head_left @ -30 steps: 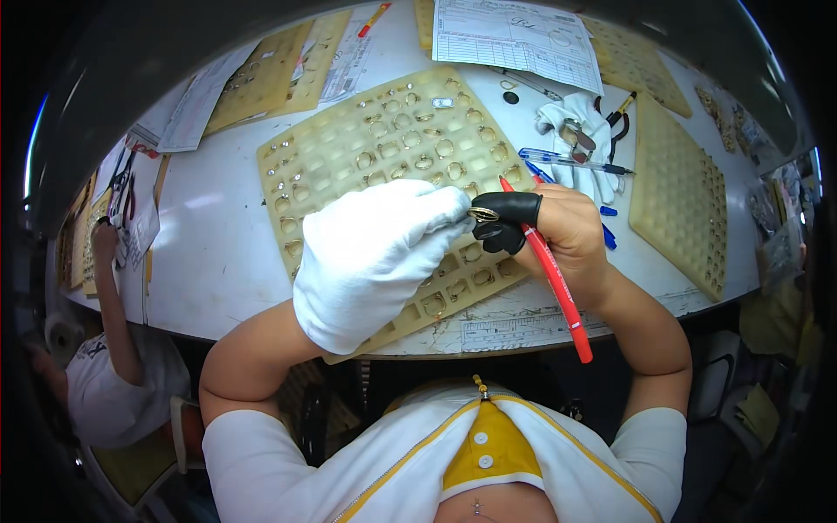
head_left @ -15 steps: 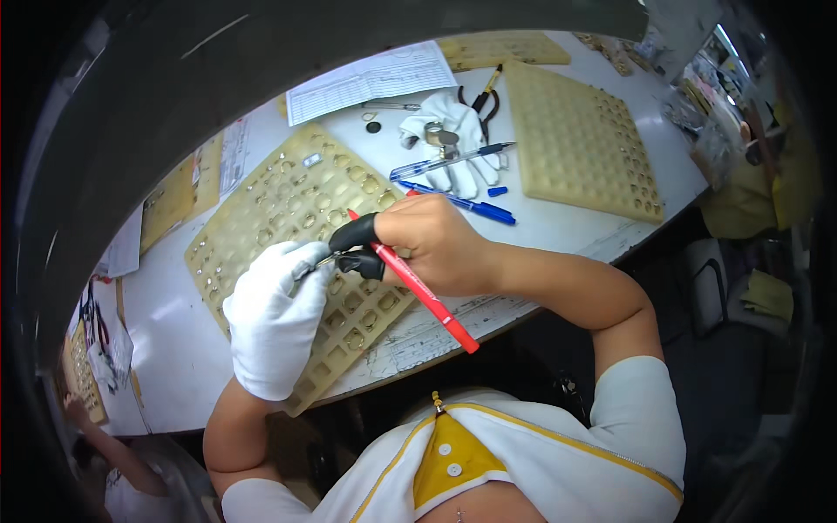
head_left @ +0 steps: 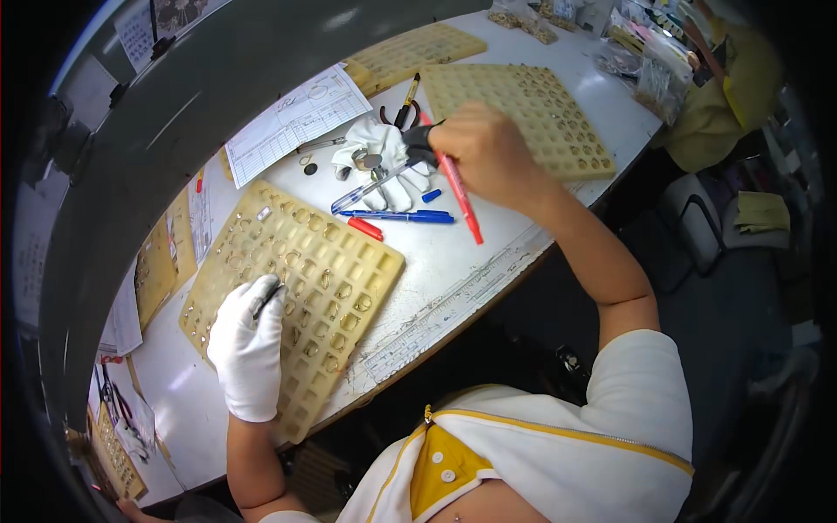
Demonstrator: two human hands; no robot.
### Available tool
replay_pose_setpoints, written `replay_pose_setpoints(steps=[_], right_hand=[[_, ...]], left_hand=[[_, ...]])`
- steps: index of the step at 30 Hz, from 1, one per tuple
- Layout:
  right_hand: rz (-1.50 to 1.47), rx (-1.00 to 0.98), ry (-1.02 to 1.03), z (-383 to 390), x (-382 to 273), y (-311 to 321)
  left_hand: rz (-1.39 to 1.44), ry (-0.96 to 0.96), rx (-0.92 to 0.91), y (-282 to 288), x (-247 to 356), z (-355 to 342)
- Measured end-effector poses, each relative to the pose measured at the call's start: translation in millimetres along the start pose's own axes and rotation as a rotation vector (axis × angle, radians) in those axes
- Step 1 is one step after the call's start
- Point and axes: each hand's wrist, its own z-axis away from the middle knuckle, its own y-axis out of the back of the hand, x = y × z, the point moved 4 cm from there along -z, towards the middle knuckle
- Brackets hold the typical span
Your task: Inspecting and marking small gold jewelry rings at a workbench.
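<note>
Since the earlier frame, the right hand [head_left: 484, 144] has moved off the gloved left hand [head_left: 248, 349], beyond the tray's [head_left: 397, 264] right corner. Its fingers hold a red pen [head_left: 459, 196]; if the red cap [head_left: 364, 228] on the bench [head_left: 427, 275] is its own, the exposed tip could stain the crumpled glove [head_left: 381, 135]. Rings [head_left: 337, 341] sit in pockets. Left fingers curl inside the tray's left edge; whether they pinch a ring cannot be told. Slack grip could drop one.

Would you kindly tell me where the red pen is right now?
In the head view, right of centre, the red pen is in the right hand, with the blue pen to its left.
</note>
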Motion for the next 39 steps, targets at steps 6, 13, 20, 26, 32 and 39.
replay_pose_setpoints(steps=[6,13,20,26,32,39], right_hand=[[0.515,-0.270,-0.353,46.3,139.1,53.9],[0.534,-0.512,-0.372,63.0,178.0,39.6],[0.542,-0.623,-0.360,67.0,183.1,39.5],[0.456,-0.536,-0.492,26.2,150.7,31.9],[-0.409,-0.367,-0.896,-40.4,39.4,-16.9],[-0.135,-0.215,0.252,-72.5,-72.2,-46.8]], left_hand=[[-0.004,0.045,0.101,13.4,-6.2,-11.0],[-0.024,0.132,0.214,33.9,-35.9,-19.3],[-0.297,0.152,0.236,51.0,-59.8,-31.4],[-0.428,0.352,-0.036,47.7,-74.8,-26.6],[-0.514,0.462,-0.348,32.6,-70.9,-21.7],[-0.588,0.287,-0.265,18.1,-71.1,-20.2]])
